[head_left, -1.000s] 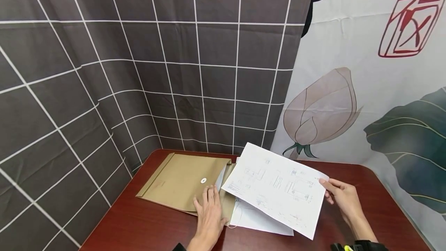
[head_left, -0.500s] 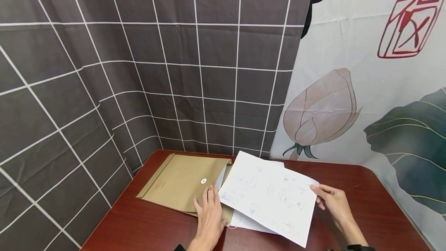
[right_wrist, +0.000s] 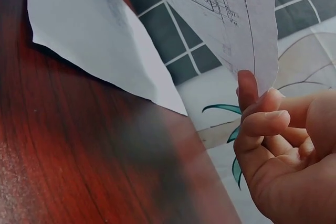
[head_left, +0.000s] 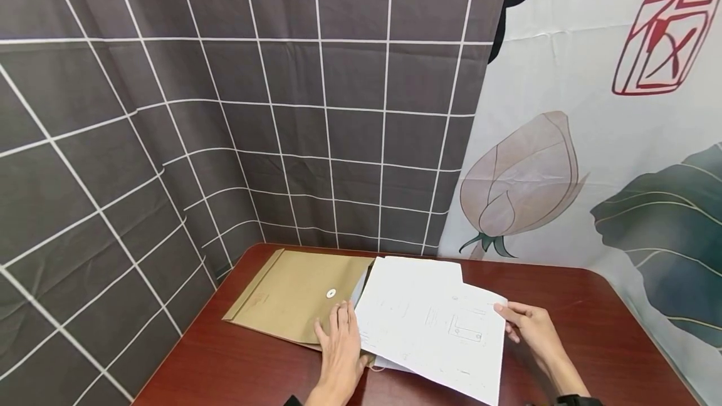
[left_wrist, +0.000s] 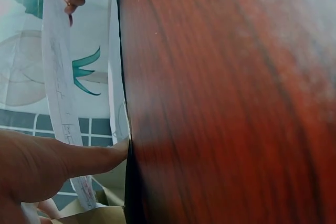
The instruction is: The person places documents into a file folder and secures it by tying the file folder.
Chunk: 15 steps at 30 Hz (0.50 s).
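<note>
My right hand pinches the right edge of a white drawing sheet printed with thin line diagrams. In the right wrist view, thumb and finger meet at the corner of that sheet, held up off the table. A brown paper document envelope with a white round button lies at the left, its mouth facing right. My left hand rests on the envelope's mouth edge with its fingers extended. In the left wrist view, the left thumb presses on the flap. The held sheet's left edge is beside the left hand.
More white paper lies on the flap, partly under the held sheet; its edge also shows in the right wrist view. The dark red wooden table meets a grey grid curtain and a white flower-printed curtain behind.
My right hand has moved left and slightly down with the sheet, lowering it over the other paper and the flap. The left hand has stayed on the envelope.
</note>
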Each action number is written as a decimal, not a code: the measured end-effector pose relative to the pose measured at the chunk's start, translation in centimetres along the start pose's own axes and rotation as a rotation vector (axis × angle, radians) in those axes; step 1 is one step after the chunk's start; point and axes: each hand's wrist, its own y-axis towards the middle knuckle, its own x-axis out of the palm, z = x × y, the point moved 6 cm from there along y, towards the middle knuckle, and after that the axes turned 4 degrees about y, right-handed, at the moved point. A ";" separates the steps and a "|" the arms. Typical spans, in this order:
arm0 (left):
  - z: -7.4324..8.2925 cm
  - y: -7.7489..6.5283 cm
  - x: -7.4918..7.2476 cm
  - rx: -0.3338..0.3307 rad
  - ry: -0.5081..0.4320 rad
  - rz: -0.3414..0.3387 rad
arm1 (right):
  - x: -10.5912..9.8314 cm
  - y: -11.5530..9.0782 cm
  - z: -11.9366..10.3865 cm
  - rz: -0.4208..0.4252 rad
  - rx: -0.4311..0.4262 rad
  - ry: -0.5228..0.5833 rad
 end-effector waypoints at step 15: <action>0.0 0.0 -0.1 0.006 -0.019 0.026 | 0.8 0.7 -0.5 -0.030 0.012 -0.031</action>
